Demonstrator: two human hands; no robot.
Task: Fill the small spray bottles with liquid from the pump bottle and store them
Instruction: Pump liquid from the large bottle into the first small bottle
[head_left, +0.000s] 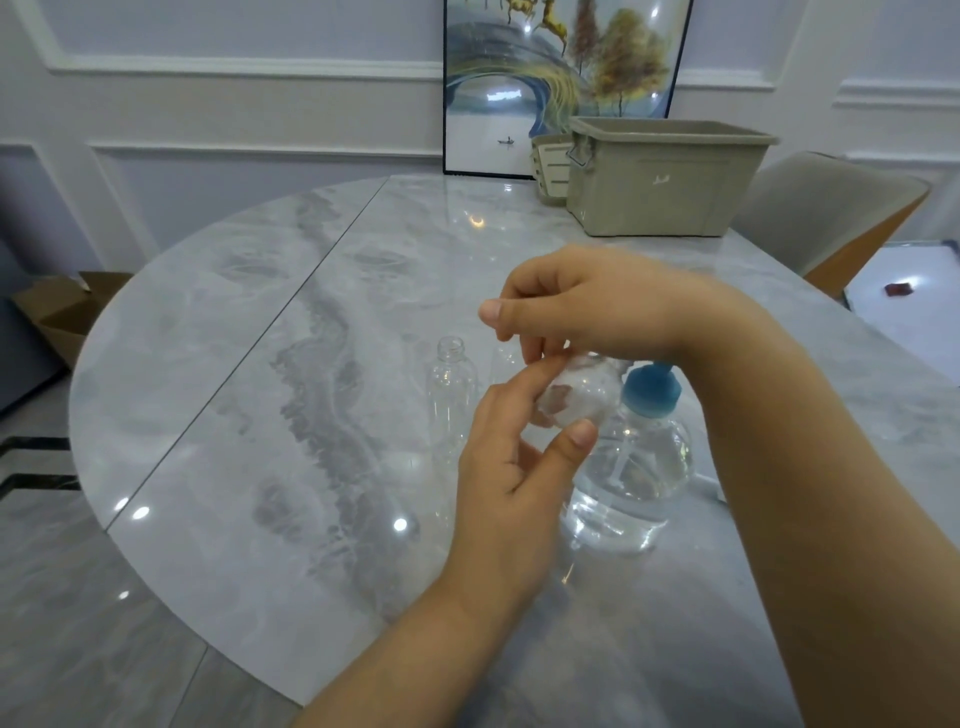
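A clear pump bottle (631, 470) with a blue collar stands on the marble table (249, 395), partly filled with clear liquid. My left hand (511, 467) grips a small clear spray bottle (576, 397), held tilted just left of the blue collar. My right hand (587, 306) is above it, fingertips pinching at the bottle's top; what they pinch is hidden. A second small bottle (451, 389), uncapped and empty, stands upright to the left. Something clear stands behind my fingers, too blurred to name.
A beige storage bin (660, 182) stands at the table's far side, with a smaller slotted basket (550, 161) beside it. A framed picture (519, 78) leans on the wall. A chair (831, 208) is at the right, a cardboard box (67, 312) on the floor at left.
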